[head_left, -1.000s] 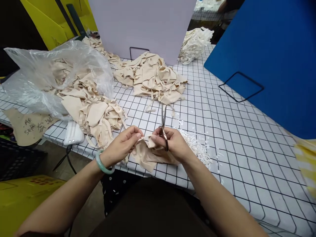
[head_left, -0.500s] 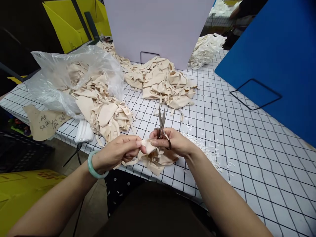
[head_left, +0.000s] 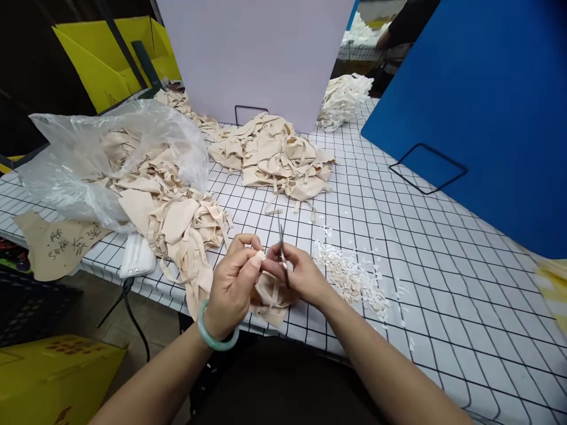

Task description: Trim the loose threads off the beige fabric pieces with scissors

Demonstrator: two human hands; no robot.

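Okay, small soft beige cloth piece (head_left: pixel 271 298) sits at the near edge of the black-and-white grid-covered table (head_left: pixel 443 283), under your hands. Likely light, limp, not fragile, apt to fold; best held by a flat edge, pulled taut. Your left hand (head_left: pixel 234 286) pinches a pale bit of it between thumb and fingers; your right hand (head_left: pixel 299 273) is curled round dark-handled metal scissors (head_left: pixel 282 248), blades near edge-on, gap can't tell. Right: loose white snippets (head_left: pixel 352 280). Left: beige cloth heap (head_left: pixel 177 221) crowds your elbow room, spilling from a clear plastic bag (head_left: pixel 57 165); white plastic box with cable (head_left: pixel 137 257) beside it. Beyond: another beige cloth pile (head_left: pixel 274 153).
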